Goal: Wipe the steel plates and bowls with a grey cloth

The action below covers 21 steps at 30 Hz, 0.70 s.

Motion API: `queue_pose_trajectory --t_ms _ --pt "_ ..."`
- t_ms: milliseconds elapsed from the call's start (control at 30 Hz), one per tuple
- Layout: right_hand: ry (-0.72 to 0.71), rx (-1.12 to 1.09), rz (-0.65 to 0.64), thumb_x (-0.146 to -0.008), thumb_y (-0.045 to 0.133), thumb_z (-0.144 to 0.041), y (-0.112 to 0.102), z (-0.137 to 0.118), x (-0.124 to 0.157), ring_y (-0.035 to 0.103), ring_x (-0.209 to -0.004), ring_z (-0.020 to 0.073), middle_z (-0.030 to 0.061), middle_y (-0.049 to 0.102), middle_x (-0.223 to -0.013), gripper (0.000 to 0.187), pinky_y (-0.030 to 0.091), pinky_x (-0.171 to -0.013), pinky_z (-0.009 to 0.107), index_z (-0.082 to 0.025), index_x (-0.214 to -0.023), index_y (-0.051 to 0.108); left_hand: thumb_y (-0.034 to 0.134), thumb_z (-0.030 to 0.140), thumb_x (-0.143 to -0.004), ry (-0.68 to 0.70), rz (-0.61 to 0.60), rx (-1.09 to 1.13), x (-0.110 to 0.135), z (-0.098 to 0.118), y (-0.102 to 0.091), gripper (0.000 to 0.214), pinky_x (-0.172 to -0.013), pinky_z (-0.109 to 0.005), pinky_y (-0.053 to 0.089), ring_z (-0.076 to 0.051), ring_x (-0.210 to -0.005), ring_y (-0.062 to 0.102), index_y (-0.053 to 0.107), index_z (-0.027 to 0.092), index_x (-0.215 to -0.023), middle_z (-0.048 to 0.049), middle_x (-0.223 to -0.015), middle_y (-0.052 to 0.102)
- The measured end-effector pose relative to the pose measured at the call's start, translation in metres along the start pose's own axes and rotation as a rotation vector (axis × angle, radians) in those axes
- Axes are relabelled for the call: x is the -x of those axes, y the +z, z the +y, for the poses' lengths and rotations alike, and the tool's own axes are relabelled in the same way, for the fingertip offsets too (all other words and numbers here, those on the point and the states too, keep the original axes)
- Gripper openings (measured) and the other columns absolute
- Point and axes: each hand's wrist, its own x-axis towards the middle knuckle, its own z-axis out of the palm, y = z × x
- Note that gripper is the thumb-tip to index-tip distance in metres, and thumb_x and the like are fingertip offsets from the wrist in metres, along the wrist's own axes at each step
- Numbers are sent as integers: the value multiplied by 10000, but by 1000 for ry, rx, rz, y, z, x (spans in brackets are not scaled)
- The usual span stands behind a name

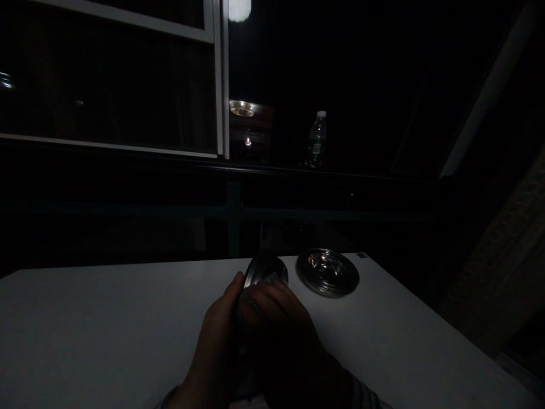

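In the dim light, my left hand (217,335) grips the left edge of a shiny metal dish (264,266), which is tilted up above the table. Its thumb lies along the rim. My right hand (281,318) is in front of the dish with its fingers curled against the inner face. A bit of pale, greyish material (271,278), perhaps cloth, shows at those fingertips; most of it is hidden. The lower part of the dish is covered by both hands. To the right, a stack of round metal dishes (327,272) rests near the far edge.
The white table (106,318) stretches out on both sides of my hands. Beyond it, a plastic bottle with a white cap (317,142) stands on a dark ledge by the window frame (220,79). A patterned curtain (502,250) hangs at the right.
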Motion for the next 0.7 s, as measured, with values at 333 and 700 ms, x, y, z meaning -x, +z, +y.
queue_pose_trajectory --t_ms 333,700 --pt "-107 4 6 -875 433 -176 9 0 4 496 -1083 160 58 619 -1021 245 365 -1045 332 -114 -1089 535 610 468 -706 -174 -94 150 0 6 5 316 -473 -256 448 -144 -492 552 642 155 -677 -20 -522 579" --pt "39 -1 66 -884 422 -234 3 23 -3 509 -1040 199 102 601 -1064 242 482 -883 377 -145 -1051 573 656 426 -673 22 -179 -54 3 -6 -3 294 -586 -264 446 -139 -541 542 654 135 -632 -2 -550 611"
